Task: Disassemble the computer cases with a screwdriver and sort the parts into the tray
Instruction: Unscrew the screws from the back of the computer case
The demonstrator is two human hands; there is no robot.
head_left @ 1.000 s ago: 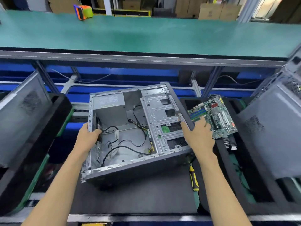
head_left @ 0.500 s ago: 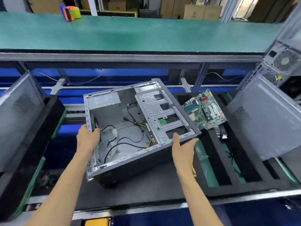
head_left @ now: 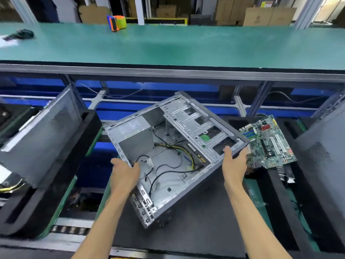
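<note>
An open grey computer case [head_left: 168, 146] with loose black and yellow cables inside is tilted, its near corner resting on the dark mat [head_left: 196, 230]. My left hand [head_left: 124, 172] grips the case's left rim. My right hand [head_left: 234, 165] grips its right front corner, thumb on top and fingers underneath. A green motherboard [head_left: 268, 143] lies in the black foam tray [head_left: 280, 202] to the right of the case. No screwdriver is visible.
A grey side panel [head_left: 43, 131] leans in a black tray [head_left: 37, 202] at the left, another panel [head_left: 323, 165] stands at the right. A green bench [head_left: 168, 43] runs across behind, with an orange-green tape dispenser [head_left: 117, 22]. Blue racks sit below it.
The case has been lifted and swung clockwise, its right end raised. My right hand slid from the top edge to the front right corner. The yellow-handled screwdriver seen earlier is now hidden.
</note>
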